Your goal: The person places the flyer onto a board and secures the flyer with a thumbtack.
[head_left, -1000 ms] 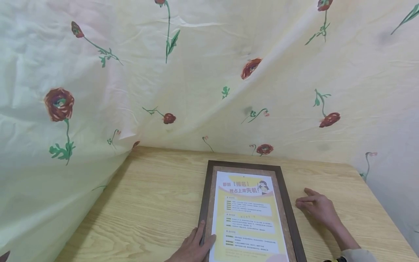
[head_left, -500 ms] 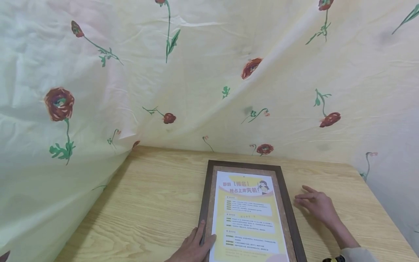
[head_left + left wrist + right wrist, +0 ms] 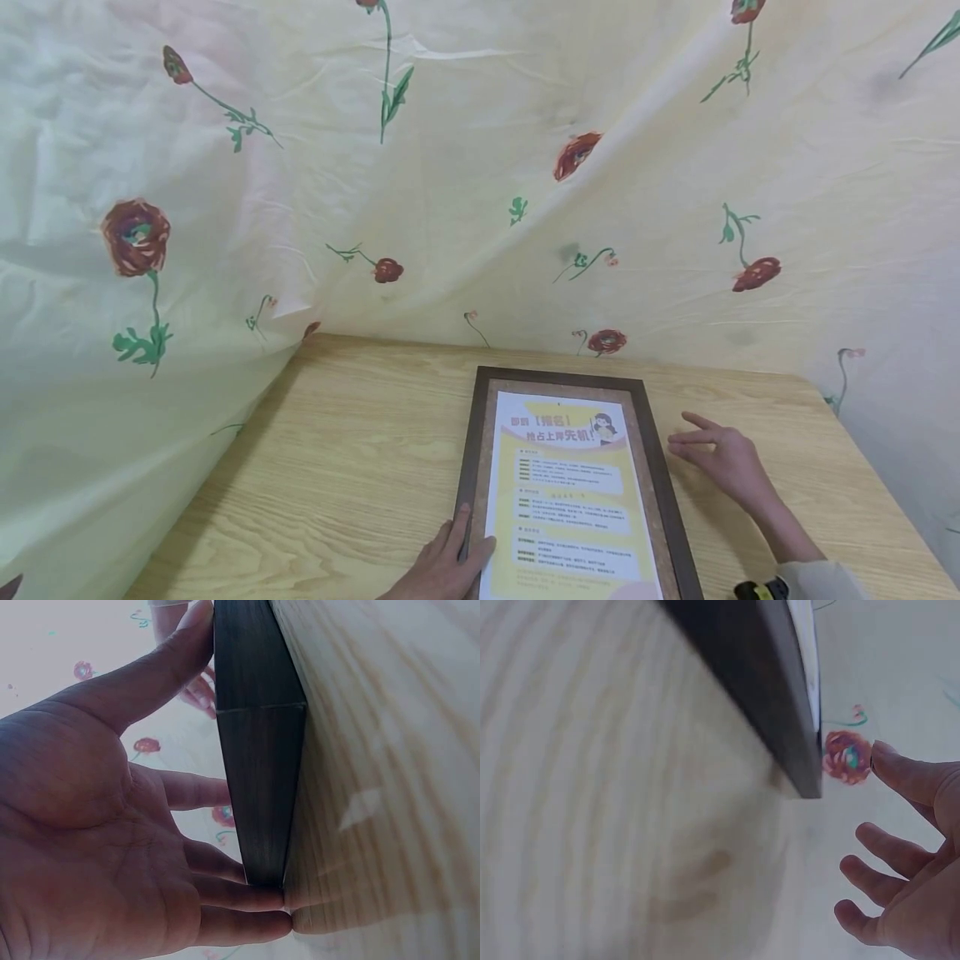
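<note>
A dark brown picture frame (image 3: 660,475) lies on the wooden table, slightly angled. A printed poster (image 3: 566,500) in yellow and white sits inside it; its lower end runs out of the head view. My left hand (image 3: 438,562) grips the frame's left side, thumb over the front face and fingers against the outer edge. In the left wrist view, the fingers of that hand (image 3: 150,825) reach down to the tabletop beside the frame's corner. To the right of the frame, my right hand (image 3: 731,471) hovers above the table with loosely spread fingers, apart from the frame and holding nothing.
The wood-grain tabletop (image 3: 330,467) stretches left and right of the frame. A cream cloth (image 3: 450,167) printed with red flowers hangs behind the table and along its left side. A black and yellow device (image 3: 761,590) sits at my right wrist.
My right hand has risen slightly and shifted a little left, towards the frame's right edge. The left hand and the picture frame have stayed in place.
</note>
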Tool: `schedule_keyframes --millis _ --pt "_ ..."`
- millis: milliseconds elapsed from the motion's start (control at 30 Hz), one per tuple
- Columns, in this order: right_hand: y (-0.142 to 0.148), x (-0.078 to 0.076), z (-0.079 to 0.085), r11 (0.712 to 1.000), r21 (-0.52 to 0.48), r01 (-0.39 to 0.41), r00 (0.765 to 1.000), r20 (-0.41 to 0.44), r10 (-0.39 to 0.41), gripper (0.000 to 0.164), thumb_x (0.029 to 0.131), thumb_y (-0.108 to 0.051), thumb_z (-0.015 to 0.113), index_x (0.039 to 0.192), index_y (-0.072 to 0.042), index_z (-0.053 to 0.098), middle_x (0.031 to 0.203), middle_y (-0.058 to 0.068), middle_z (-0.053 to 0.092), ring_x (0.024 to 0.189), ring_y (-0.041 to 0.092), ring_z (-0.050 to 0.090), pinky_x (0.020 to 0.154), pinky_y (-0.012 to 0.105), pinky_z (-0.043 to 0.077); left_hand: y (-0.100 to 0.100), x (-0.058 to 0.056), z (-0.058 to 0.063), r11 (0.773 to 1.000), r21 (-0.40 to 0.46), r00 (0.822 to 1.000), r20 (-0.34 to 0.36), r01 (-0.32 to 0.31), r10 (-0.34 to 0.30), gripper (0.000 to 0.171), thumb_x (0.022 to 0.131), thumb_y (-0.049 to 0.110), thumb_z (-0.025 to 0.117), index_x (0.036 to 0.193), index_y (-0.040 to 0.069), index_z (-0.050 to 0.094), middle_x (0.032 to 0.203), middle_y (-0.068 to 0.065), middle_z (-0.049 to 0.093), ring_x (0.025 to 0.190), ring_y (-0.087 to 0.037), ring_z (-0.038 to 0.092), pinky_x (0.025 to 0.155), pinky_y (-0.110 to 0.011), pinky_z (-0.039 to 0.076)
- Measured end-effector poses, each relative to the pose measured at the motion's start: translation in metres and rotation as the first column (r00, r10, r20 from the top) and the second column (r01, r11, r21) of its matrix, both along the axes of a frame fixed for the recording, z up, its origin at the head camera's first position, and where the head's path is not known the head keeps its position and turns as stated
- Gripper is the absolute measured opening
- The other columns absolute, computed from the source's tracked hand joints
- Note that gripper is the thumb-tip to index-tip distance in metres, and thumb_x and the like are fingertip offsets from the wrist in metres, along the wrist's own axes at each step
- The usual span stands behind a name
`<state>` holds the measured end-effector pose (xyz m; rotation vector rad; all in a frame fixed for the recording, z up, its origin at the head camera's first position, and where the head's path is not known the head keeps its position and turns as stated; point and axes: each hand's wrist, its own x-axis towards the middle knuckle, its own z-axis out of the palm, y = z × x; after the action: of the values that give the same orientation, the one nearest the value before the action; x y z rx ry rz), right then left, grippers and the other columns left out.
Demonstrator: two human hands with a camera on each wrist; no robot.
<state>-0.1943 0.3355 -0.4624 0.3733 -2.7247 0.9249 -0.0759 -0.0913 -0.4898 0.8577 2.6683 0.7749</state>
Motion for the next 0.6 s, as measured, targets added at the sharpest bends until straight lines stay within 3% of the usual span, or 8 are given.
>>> schedule_keyframes --millis 67,167,233,433,600 --pt "-0.004 -0.001 0.004 1.0 -0.003 -0.015 0.999 -0.034 0.015 0.01 0.08 -0.003 0.08 0.09 -0.001 0.078 0.125 0.034 0.058 0.102 0.052 0.061 0.065 0.036 0.055 -0.001 0.0 0.001 1.0 0.006 1.0 0.002 0.0 0.0 0.079 0.088 0.062 0.06 0.143 0.01 0.042 0.151 -0.039 0.019 0.126 -0.061 0.034 0.084 -0.074 0.041" --pt "-0.011 -0.002 0.011 1.0 -0.009 -0.03 0.998 -0.056 0.029 0.01 0.079 -0.002 0.08 0.09 -0.001 0.078 0.125 0.034 0.058 0.102 0.052 0.061 0.055 0.022 0.046 -0.001 0.0 0.001 1.0 0.011 1.0 0.0 0.003 -0.003 0.082 0.086 0.064 0.061 0.144 0.01 0.041 0.151 -0.039 0.019 0.126 -0.062 0.034 0.084 -0.074 0.04" --pt "-0.017 -0.003 0.015 0.999 -0.015 -0.035 0.998 -0.057 0.034 0.01 0.08 -0.002 0.079 0.09 -0.001 0.078 0.126 0.033 0.058 0.095 0.049 0.064 0.052 0.022 0.043 -0.002 -0.001 0.001 1.0 0.014 1.0 0.002 0.005 -0.005 0.085 0.084 0.065 0.063 0.144 0.009 0.041 0.151 -0.039 0.019 0.126 -0.062 0.033 0.084 -0.075 0.04" --pt "-0.035 -0.005 0.026 0.999 -0.026 -0.026 0.999 -0.027 0.026 0.011 0.082 -0.004 0.079 0.091 0.0 0.078 0.127 0.031 0.059 0.1 0.048 0.063 0.052 0.023 0.038 -0.002 -0.001 0.0 1.0 0.011 1.0 0.019 0.0 0.0 0.089 0.082 0.067 0.064 0.145 0.01 0.04 0.152 -0.038 0.017 0.128 -0.061 0.032 0.086 -0.074 0.039" --pt "-0.049 -0.009 0.032 1.0 -0.013 -0.025 1.0 0.001 0.025 0.012 0.082 -0.001 0.078 0.093 0.001 0.078 0.128 0.03 0.058 0.117 0.054 0.052 0.061 0.023 0.045 -0.002 -0.001 0.0 1.0 0.001 1.0 0.02 -0.001 0.001 0.087 0.083 0.066 0.064 0.145 0.01 0.04 0.152 -0.038 0.017 0.128 -0.061 0.032 0.086 -0.074 0.04"
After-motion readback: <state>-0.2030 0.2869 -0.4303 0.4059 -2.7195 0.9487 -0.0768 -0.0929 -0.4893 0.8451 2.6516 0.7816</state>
